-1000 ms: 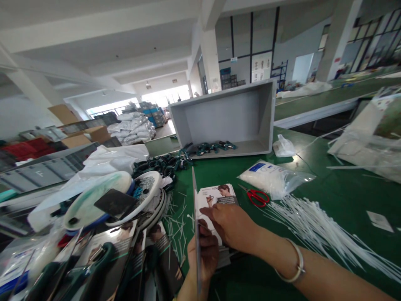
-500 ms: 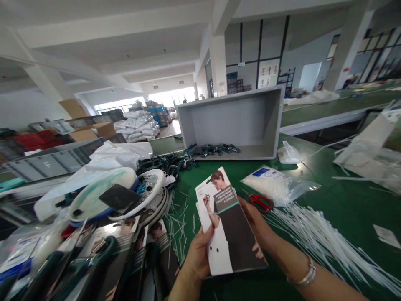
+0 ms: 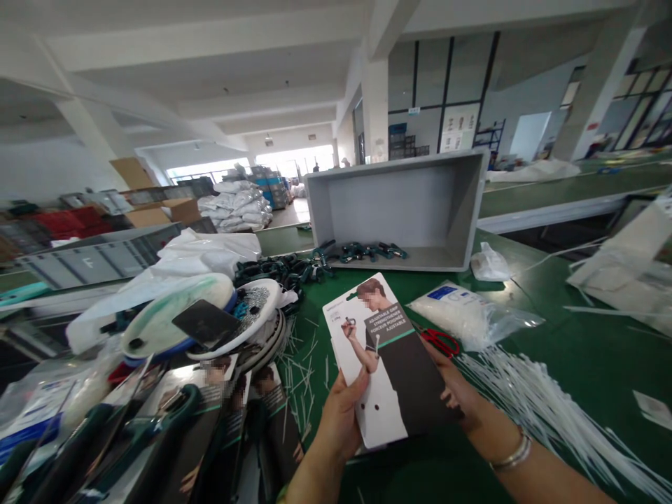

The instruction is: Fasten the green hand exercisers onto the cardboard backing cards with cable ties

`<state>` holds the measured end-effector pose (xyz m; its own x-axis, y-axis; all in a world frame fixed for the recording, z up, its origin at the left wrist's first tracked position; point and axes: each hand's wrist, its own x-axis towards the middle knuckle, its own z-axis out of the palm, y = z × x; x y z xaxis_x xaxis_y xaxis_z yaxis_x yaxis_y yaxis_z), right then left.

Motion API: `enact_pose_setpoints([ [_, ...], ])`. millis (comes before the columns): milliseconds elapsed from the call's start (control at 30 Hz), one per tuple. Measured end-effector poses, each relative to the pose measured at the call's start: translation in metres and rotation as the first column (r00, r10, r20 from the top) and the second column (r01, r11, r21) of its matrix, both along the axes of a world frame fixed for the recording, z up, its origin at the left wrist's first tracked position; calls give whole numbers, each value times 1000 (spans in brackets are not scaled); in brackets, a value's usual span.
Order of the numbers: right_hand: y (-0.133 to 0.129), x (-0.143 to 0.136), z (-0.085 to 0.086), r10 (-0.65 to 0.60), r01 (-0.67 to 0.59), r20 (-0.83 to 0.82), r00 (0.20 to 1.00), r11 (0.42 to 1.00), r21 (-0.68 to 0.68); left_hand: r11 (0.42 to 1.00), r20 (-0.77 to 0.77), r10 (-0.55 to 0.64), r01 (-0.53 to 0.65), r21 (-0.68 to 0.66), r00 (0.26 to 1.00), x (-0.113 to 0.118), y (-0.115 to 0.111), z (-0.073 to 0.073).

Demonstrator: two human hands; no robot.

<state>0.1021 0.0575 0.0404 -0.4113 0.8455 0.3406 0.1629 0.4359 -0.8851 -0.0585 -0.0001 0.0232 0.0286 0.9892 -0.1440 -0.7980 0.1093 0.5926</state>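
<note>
My left hand [image 3: 341, 416] grips a printed packaging card [image 3: 420, 392] by its lower left edge, thumb on the front. The card reads "Adjustable grip strengthener" and stands tilted toward me, with another card edge showing behind it. A short white piece like a cable tie end [image 3: 376, 344] shows against its front, above two small dark holes. My right hand [image 3: 456, 388] is at the card's right edge, its fingers hidden behind it. Near that hand lie red-handled scissors [image 3: 441, 341] and a spread bundle of white cable ties [image 3: 546, 399].
Carded hand grips [image 3: 173, 420] crowd the left front, beside round tubs [image 3: 262, 297] of small parts. Dark green grips [image 3: 278, 269] are heaped behind them. A grey crate [image 3: 393, 203] stands on its side at the back. A bag of white ties [image 3: 462, 308] lies at right.
The card has turned to face me more squarely, and its lower end has shifted right and up. The white piece on its front shows more plainly. My right hand has moved slightly right.
</note>
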Motion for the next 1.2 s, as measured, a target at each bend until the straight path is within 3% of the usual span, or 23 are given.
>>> enact_pose_setpoints([
  [67,5,6,8,-101,105,-60,993,993,59,1000,-2,18,-18,15,1000,0,-1,0],
  [167,4,11,29,-301,248,96,949,898,364,1000,-59,-10,11,9,998,1,-1,-3],
  [267,-4,4,46,-424,128,393,816,795,593,1000,-118,-4,5,8,993,6,0,-5],
  [333,-8,-5,48,-410,37,493,767,796,605,1000,-137,22,-21,2,990,10,-1,-1],
  [400,-8,-12,44,-359,-24,529,769,810,586,999,-151,40,-42,-13,988,12,-3,3],
  [533,-7,-19,36,-293,-30,412,863,784,620,997,-174,53,-61,-42,983,12,-5,4],
  [700,-9,-11,42,-120,-132,318,940,732,668,996,-168,58,-68,-54,984,9,0,0],
  [733,-7,-2,43,-123,-111,296,947,739,664,996,-180,67,-78,-50,981,7,2,0],
  [800,2,25,42,-259,56,239,936,780,623,992,-217,97,-111,-55,971,-1,8,3],
  [867,13,59,34,-503,303,303,809,799,519,985,-270,133,-158,-73,954,-11,16,4],
  [900,18,75,28,-539,324,466,701,824,466,981,-298,142,-174,-82,944,-17,21,4],
  [967,25,100,11,-445,291,802,399,891,350,981,-362,116,-163,-101,925,-26,34,1],
  [1033,29,110,-8,-336,279,924,181,919,280,989,-428,35,-94,-116,903,-33,46,-3],
  [1100,31,109,-25,-315,294,941,123,917,269,992,-471,-33,-28,-121,881,-37,56,-6],
  [1200,33,102,-36,-332,332,932,143,904,271,993,-541,-52,-14,-117,840,-44,62,-7],
])
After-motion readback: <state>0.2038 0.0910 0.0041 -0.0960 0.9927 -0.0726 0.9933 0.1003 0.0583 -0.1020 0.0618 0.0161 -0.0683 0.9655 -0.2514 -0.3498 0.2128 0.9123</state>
